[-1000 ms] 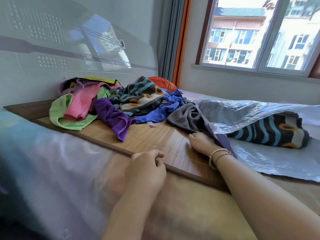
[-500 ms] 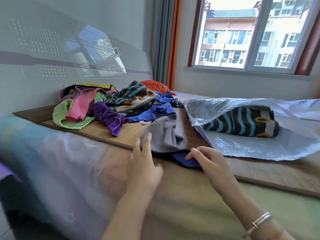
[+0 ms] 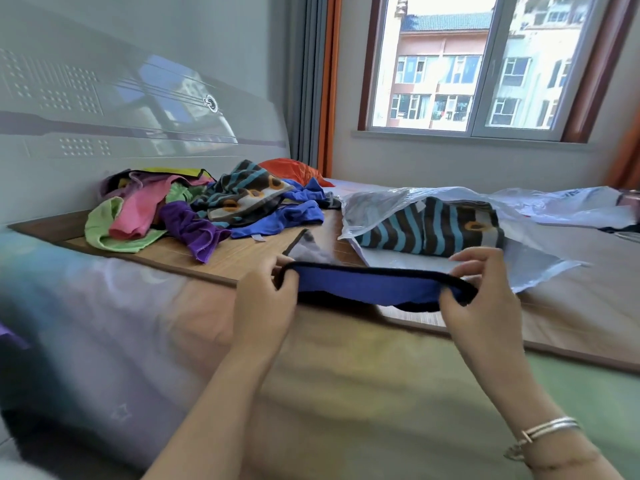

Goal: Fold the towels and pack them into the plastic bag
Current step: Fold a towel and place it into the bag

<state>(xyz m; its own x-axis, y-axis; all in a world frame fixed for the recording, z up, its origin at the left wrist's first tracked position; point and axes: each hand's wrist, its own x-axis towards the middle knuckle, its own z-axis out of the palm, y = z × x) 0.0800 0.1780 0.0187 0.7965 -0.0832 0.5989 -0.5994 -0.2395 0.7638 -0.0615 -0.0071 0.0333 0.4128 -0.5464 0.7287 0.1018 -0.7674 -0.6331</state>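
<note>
Blue towel [image 3: 374, 284] looks light and floppy, so corners are the spot. Left hand [image 3: 265, 296] and right hand [image 3: 485, 292] each pinch one end.

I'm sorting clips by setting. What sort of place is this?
Most likely a bedroom in a flat: a bed with a headboard and a bamboo mat, and a window facing apartment blocks. Both hands hold a blue towel near the plastic bag.
</note>
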